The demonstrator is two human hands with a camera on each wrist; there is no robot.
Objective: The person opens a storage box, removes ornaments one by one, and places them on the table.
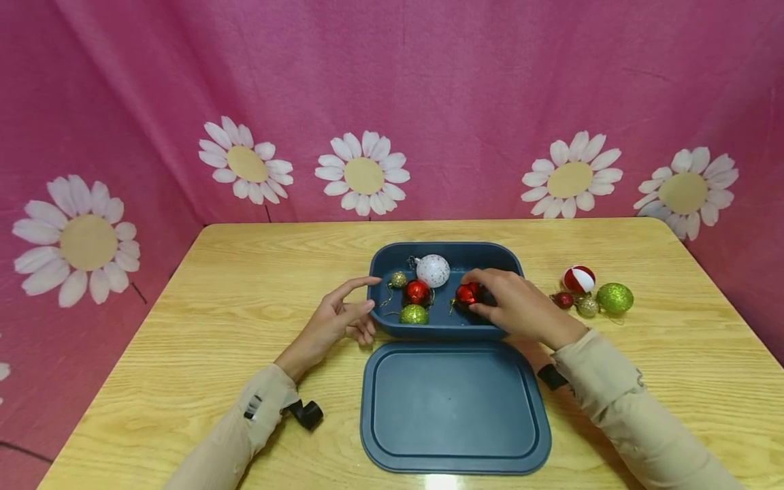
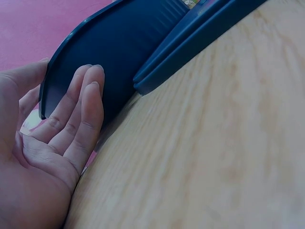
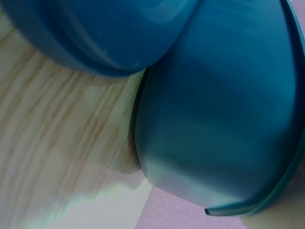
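Observation:
A dark blue rectangular box (image 1: pixel 447 332) holds a white speckled bauble (image 1: pixel 433 271), a small gold bauble (image 1: pixel 398 280), a red bauble (image 1: pixel 418 292) and a green glitter bauble (image 1: pixel 414 314). Reaching over the box's right side, my right hand (image 1: pixel 511 303) pinches a shiny red ornament (image 1: pixel 468 294) low inside it. My left hand (image 1: pixel 333 323) is at the box's left end, its fingers loosely extended against the outer wall and rim. In the left wrist view, those fingers (image 2: pixel 71 119) lie by the wall. The right wrist view shows the box wall (image 3: pixel 219 119) but not the hand.
A flat blue lid (image 1: pixel 453 401) lies on the wooden table (image 1: pixel 275 252) directly in front of the box. Right of the box sit a red-and-white bauble (image 1: pixel 579 279), a green bauble (image 1: pixel 615 298), a small gold bauble (image 1: pixel 587 307) and a small dark red one (image 1: pixel 563 300).

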